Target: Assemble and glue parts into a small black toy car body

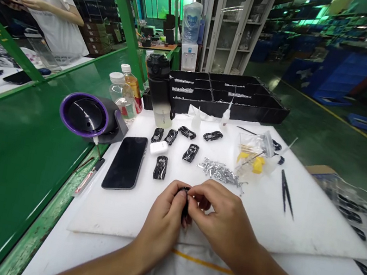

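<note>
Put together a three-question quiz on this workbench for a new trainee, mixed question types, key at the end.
1. True or false: the black tweezers lie on the white board, touching neither hand.

2. Which thing lies to the left of the small white case in the picture?
A) the pile of silver parts
B) the phone
C) the yellow pieces

3. What does the left hand hold, close to the right hand?

Key:
1. True
2. B
3. A small black piece, largely covered by the hands
</note>
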A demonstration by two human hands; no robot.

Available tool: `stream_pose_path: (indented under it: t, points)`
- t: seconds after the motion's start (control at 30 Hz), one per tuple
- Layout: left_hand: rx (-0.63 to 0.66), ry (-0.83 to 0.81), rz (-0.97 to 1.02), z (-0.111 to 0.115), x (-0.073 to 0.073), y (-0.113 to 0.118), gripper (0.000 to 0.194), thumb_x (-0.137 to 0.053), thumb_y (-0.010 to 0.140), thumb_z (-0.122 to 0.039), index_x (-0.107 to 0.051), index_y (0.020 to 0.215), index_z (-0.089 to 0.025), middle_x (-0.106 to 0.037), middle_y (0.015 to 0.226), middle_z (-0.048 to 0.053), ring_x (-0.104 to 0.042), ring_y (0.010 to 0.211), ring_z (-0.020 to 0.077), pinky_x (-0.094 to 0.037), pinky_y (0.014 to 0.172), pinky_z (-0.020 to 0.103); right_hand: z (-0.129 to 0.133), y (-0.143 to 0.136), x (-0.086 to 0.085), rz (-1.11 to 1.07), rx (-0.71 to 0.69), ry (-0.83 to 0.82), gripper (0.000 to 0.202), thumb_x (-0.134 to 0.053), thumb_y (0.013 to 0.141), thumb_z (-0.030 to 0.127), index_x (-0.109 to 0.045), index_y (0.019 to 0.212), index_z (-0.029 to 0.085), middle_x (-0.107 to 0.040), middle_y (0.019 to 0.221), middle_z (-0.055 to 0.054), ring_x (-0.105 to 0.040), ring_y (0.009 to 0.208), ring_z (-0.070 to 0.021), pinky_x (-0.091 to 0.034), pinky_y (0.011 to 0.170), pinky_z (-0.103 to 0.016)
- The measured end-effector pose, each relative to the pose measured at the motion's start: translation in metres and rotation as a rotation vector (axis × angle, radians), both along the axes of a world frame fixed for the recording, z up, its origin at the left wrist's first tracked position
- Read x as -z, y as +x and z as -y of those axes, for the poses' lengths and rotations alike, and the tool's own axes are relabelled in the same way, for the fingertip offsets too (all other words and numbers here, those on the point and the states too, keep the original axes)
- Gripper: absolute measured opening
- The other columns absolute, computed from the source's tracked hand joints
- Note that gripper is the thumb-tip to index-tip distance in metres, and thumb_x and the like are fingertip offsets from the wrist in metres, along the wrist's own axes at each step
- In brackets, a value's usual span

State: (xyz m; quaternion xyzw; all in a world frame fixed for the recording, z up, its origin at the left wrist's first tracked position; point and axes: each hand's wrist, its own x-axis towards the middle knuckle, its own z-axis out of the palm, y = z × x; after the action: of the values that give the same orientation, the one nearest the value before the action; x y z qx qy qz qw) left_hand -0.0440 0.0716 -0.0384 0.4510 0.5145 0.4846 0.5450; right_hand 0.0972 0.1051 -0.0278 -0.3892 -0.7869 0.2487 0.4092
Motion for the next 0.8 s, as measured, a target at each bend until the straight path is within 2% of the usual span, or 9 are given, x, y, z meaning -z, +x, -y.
stream_pose_path:
  t: [0.07,0.17,0.3,0.53,0.8]
  points:
    - [-0.002,-0.002,0.011,-0.0005,-0.0007,0.0005,0.026,-0.045,0.104,-0.038,-0.059,0.098,-0.018,-0.055,0.069,-0.003,-0.050,0.060,0.0110,-0.044,0.058,0.023,-0.0002,0.0000,-0.0023,-0.012,0.009,-0.038,0.016,-0.058,0.087,0.005,-0.063,0.084,0.021,-0.063,0.077,0.004,-0.058,0.067,-0.0108,-0.048,0.061,-0.025]
    - [-0.003,-0.014,0.026,-0.0010,-0.0005,0.0008,0.027,-0.044,0.104,-0.039,-0.059,0.097,-0.018,-0.054,0.067,-0.004,-0.049,0.058,0.0107,-0.043,0.056,0.022,-0.0011,0.0012,-0.0057,-0.044,0.047,-0.179,0.013,-0.063,0.084,0.011,-0.059,0.088,0.022,-0.062,0.074,0.005,-0.058,0.063,-0.0114,-0.049,0.057,-0.024]
    - [0.015,-0.024,0.022,-0.0008,0.0016,-0.0006,0.030,-0.044,0.104,-0.044,-0.057,0.097,-0.018,-0.054,0.064,-0.004,-0.049,0.057,0.0107,-0.042,0.055,0.022,-0.0035,0.0030,-0.0076,-0.074,0.023,-0.310,0.013,-0.062,0.085,0.014,-0.066,0.093,0.023,-0.066,0.074,0.004,-0.063,0.064,-0.0126,-0.050,0.056,-0.023]
    - [0.042,-0.017,-0.039,-0.0014,0.0040,-0.0038,0.031,-0.045,0.105,-0.044,-0.055,0.089,-0.019,-0.054,0.064,-0.004,-0.048,0.057,0.0102,-0.041,0.056,0.022,-0.0070,0.0041,-0.0074,-0.068,0.033,-0.324,0.010,-0.066,0.084,0.013,-0.069,0.083,0.023,-0.066,0.076,0.005,-0.061,0.068,-0.0123,-0.050,0.061,-0.024]
    - [0.043,-0.029,-0.061,-0.0010,0.0022,-0.0051,0.019,-0.051,0.099,-0.031,-0.058,0.086,-0.019,-0.054,0.063,-0.005,-0.048,0.059,0.0100,-0.040,0.057,0.022,-0.0085,0.0070,-0.0087,-0.122,0.010,-0.391,0.008,-0.067,0.083,0.015,-0.067,0.078,0.021,-0.065,0.075,0.004,-0.061,0.068,-0.0131,-0.049,0.060,-0.025]
